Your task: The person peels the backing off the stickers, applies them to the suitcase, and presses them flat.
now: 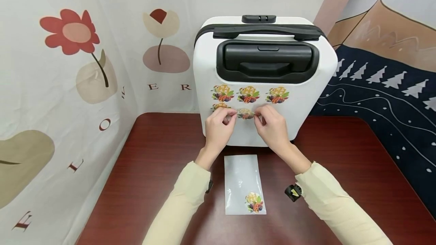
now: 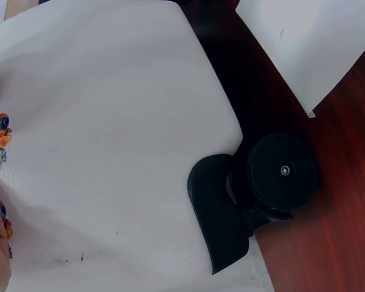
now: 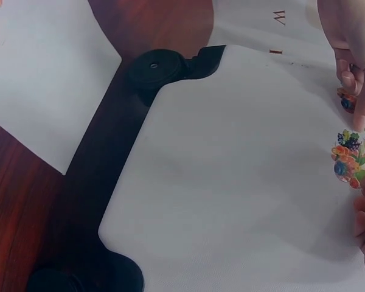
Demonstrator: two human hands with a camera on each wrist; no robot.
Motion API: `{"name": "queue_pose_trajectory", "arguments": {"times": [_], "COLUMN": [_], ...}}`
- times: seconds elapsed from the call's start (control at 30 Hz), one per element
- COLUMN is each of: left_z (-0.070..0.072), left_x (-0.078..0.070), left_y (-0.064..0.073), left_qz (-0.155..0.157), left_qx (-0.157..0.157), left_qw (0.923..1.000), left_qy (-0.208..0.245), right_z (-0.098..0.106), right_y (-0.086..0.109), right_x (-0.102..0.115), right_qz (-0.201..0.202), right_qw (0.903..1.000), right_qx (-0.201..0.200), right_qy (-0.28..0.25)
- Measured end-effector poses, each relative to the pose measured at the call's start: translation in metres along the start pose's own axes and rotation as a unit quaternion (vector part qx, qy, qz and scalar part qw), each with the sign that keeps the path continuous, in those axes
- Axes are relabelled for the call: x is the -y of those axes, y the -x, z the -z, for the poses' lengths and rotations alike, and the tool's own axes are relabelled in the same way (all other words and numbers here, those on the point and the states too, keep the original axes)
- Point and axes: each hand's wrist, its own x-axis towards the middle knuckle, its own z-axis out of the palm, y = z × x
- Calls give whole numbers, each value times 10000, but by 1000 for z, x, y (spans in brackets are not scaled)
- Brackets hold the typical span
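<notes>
A white suitcase (image 1: pixel 218 63) stands on the table, its face dotted with colourful fruit stickers: a row of three, with another sticker (image 1: pixel 220 106) below them at the left, partly behind my left hand. Between my hands a fruit sticker (image 1: pixel 245 113) is held at the suitcase's face; whether it touches cannot be told. My left hand (image 1: pixel 218 129) pinches its left edge with thumb and finger. On the opposite edge, my right hand (image 1: pixel 272 127) pinches it likewise. The right wrist view shows this sticker (image 3: pixel 348 159) between both hands' fingertips.
A white backing sheet (image 1: pixel 240 177) bearing one fruit sticker (image 1: pixel 254 202) lies on the reddish-brown table (image 1: pixel 156 169) before the suitcase. Black wheels (image 2: pixel 285 173) show at the suitcase's bottom. Printed fabric (image 1: pixel 112 48) hangs behind and at the left; dark fabric (image 1: pixel 381 97) is at right.
</notes>
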Motion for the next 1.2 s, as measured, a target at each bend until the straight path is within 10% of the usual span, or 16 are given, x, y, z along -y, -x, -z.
{"name": "queue_pose_trajectory", "arguments": {"times": [1.0, 1.2], "left_z": [0, 9], "left_x": [-2, -6], "left_y": [-3, -5], "left_qz": [-248, 272], "left_qx": [-423, 310], "left_qw": [9969, 9977], "left_qy": [-608, -543], "right_z": [5, 10], "right_y": [-6, -11], "right_x": [0, -1], "right_qz": [-381, -672], "right_qw": [9988, 9971], "right_qx": [238, 343], "right_qy": [197, -122]}}
